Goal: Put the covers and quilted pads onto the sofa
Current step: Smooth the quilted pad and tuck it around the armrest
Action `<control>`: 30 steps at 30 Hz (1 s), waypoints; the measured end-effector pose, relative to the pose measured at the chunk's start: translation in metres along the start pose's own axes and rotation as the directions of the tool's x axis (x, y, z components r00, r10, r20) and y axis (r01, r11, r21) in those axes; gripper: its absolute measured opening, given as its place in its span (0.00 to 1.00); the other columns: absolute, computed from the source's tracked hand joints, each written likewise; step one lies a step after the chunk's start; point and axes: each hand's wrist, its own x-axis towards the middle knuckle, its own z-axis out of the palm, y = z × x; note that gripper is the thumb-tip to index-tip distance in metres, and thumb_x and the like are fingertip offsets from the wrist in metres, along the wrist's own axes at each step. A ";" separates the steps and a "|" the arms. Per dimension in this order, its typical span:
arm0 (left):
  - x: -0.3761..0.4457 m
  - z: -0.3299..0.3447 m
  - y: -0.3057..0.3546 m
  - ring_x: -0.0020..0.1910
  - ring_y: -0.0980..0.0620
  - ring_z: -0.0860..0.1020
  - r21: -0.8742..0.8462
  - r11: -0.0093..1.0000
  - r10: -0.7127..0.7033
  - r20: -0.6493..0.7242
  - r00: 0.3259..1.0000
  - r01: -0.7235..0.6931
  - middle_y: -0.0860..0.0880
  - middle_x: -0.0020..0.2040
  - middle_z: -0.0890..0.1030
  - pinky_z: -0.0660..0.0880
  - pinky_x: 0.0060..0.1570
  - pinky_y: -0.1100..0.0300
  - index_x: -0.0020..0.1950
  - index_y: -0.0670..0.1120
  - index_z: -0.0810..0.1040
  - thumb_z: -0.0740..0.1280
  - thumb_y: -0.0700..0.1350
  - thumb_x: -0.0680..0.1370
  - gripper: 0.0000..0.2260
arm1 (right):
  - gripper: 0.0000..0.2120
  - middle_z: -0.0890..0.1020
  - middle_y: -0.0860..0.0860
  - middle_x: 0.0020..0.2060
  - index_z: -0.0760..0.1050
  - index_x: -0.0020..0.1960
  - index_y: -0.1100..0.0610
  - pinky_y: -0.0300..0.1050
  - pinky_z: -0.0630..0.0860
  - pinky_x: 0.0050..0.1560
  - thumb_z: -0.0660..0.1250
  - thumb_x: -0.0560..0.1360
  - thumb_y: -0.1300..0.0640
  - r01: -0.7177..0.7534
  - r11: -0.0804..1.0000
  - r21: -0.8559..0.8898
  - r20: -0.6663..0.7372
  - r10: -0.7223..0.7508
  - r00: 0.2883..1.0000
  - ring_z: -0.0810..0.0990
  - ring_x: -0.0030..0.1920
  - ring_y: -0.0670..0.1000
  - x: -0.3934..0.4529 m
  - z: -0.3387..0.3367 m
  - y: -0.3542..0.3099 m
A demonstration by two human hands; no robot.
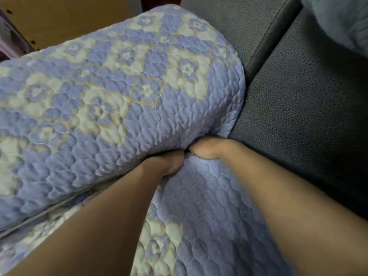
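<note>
A lilac quilted pad (pixel 123 92) with cream flower motifs drapes over the sofa's back cushion on the left. A matching quilted pad (pixel 207 212) lies on the seat below it. My left hand (pixel 169 162) and my right hand (pixel 207 148) reach side by side into the crease where the two pads meet. Their fingers are buried in the fabric and hidden, so how they lie cannot be made out. The grey textured sofa (pixel 298 96) shows bare to the right of both pads.
A pale blue fabric bundle (pixel 342 18) sits on the sofa at the top right. A wooden panel (pixel 65 18) and a dark wooden post (pixel 159 3) stand behind the covered cushion at the top left.
</note>
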 end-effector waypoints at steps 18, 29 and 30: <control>-0.011 0.017 0.001 0.76 0.46 0.66 0.251 0.967 -0.020 -0.120 0.993 0.049 0.50 0.77 0.68 0.61 0.76 0.48 0.77 0.53 0.68 0.34 0.71 0.69 0.46 | 0.16 0.83 0.53 0.49 0.82 0.52 0.55 0.56 0.72 0.62 0.56 0.78 0.52 -0.129 0.981 -0.145 -0.774 -0.031 0.632 0.77 0.55 0.59 -0.038 0.084 -0.005; -0.259 0.024 -0.180 0.77 0.41 0.62 0.470 0.871 0.164 -0.556 0.815 0.145 0.44 0.78 0.66 0.56 0.75 0.37 0.77 0.45 0.69 0.58 0.56 0.77 0.30 | 0.12 0.81 0.59 0.41 0.81 0.46 0.62 0.58 0.72 0.51 0.60 0.76 0.59 -0.261 0.949 -0.176 -0.846 -0.010 0.533 0.75 0.47 0.63 -0.033 0.082 -0.011; -0.258 0.025 -0.180 0.77 0.40 0.62 0.471 0.861 0.117 -0.550 0.827 0.192 0.45 0.77 0.66 0.54 0.75 0.35 0.77 0.46 0.68 0.59 0.56 0.76 0.31 | 0.12 0.80 0.60 0.41 0.81 0.46 0.62 0.58 0.72 0.49 0.60 0.76 0.59 -0.230 0.955 -0.185 -0.847 -0.037 0.531 0.75 0.48 0.63 -0.035 0.082 -0.013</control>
